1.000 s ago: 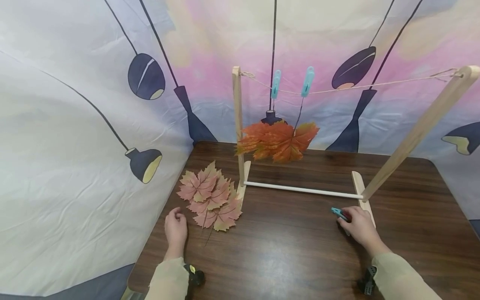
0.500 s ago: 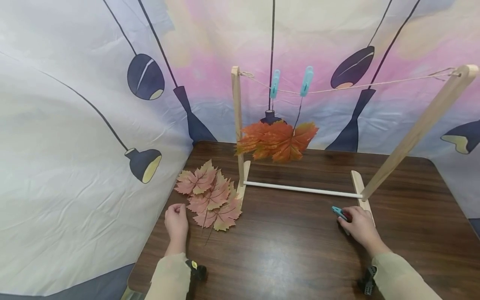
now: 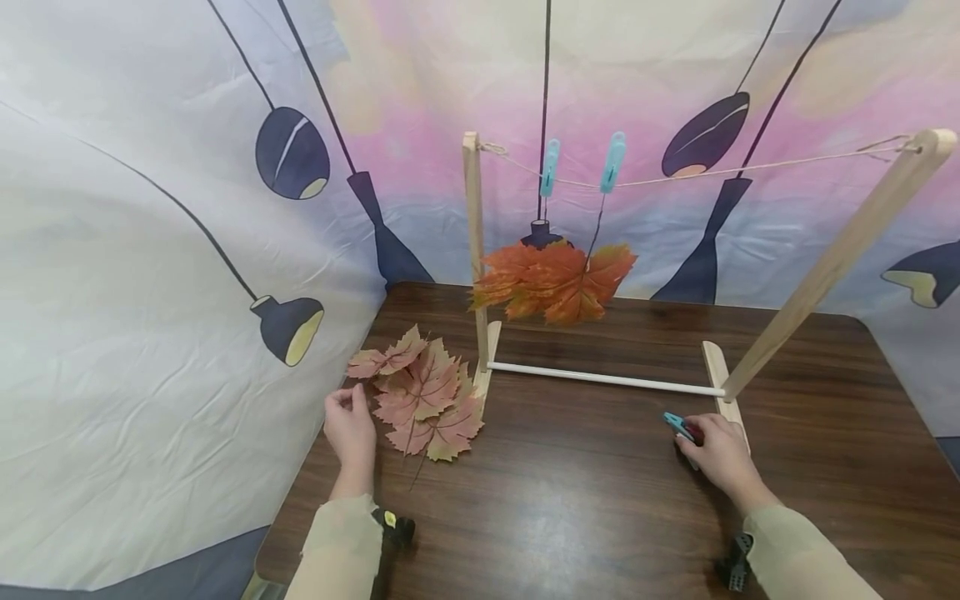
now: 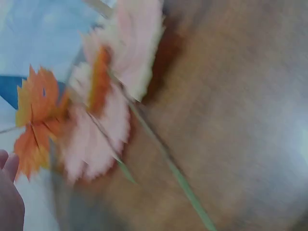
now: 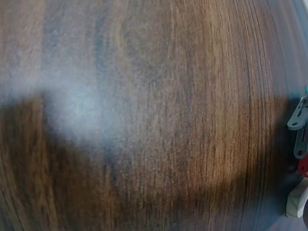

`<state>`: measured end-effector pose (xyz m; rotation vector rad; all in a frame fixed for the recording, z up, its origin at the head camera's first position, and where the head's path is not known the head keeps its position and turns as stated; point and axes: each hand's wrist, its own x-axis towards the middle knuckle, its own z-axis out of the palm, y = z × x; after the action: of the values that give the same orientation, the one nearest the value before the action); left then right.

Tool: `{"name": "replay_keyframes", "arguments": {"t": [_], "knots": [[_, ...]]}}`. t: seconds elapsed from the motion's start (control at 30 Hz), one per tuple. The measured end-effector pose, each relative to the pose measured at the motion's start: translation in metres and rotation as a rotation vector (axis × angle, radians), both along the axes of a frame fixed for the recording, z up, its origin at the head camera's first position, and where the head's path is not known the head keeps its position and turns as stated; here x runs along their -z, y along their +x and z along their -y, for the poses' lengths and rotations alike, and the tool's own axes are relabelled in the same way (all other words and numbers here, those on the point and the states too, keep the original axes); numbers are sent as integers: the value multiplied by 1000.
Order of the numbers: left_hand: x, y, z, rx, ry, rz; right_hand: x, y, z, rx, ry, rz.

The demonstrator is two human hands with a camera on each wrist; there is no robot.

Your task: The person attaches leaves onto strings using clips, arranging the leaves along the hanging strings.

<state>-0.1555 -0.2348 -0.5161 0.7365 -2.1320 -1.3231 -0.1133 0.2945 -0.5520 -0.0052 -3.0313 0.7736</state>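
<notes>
My left hand pinches the near-left edge or stem of a pink artificial maple leaf, tilted up at the pile's far left; the exact grip is too small to tell. Two more pink leaves lie overlapping beside it, stems toward me. In the blurred left wrist view, fingertips show near an orange leaf face. My right hand holds a light-blue clothespin. At the right wrist view's edge are grey clothespins and a red one, partly hidden.
A wooden stand carries a string between its posts, joined low by a white rod. Two blue clothespins on the string hold orange leaves. A painted cloth borders the brown table.
My left hand has moved slightly away from me, and its fingers have come to the far-left pink leaf, which has shifted and tilted up. The right hand stays still.
</notes>
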Motion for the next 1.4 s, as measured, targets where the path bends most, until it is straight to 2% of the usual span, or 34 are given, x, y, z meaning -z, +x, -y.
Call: {"name": "replay_keyframes", "arguments": {"t": [0.17, 0.23, 0.3, 0.53, 0.73, 0.9, 1.0, 1.17, 1.27, 1.33, 1.4], "knots": [[-25, -14, -12, 59, 37, -170, 0, 0, -1, 0, -1, -5], [-29, -20, -16, 87, 54, -218, 1, 0, -1, 2, -1, -15], [-31, -25, -19, 102, 77, -236, 2, 0, -1, 4, -3, -23], [-28, -33, -32, 108, 170, -179, 2, 0, -1, 7, -15, -35], [-31, -38, -48, 179, 181, -179, 2, 0, -1, -1, -17, -55], [-32, -42, -57, 254, 243, -208, 3, 0, -1, -8, -16, -84], [-32, -43, -60, 273, 214, -195, 3, 0, -1, 0, -14, -81], [-33, -42, -62, 275, 69, -196, 3, -1, 0, 16, -8, -62], [-39, -42, -62, 281, 51, -215, 3, -1, 1, 25, 1, -60], [-45, -41, -63, 289, 91, -233, 3, -1, 1, 31, 6, -57], [-61, -35, -66, 294, 117, -256, 3, -2, 1, 38, 10, -65]]}}
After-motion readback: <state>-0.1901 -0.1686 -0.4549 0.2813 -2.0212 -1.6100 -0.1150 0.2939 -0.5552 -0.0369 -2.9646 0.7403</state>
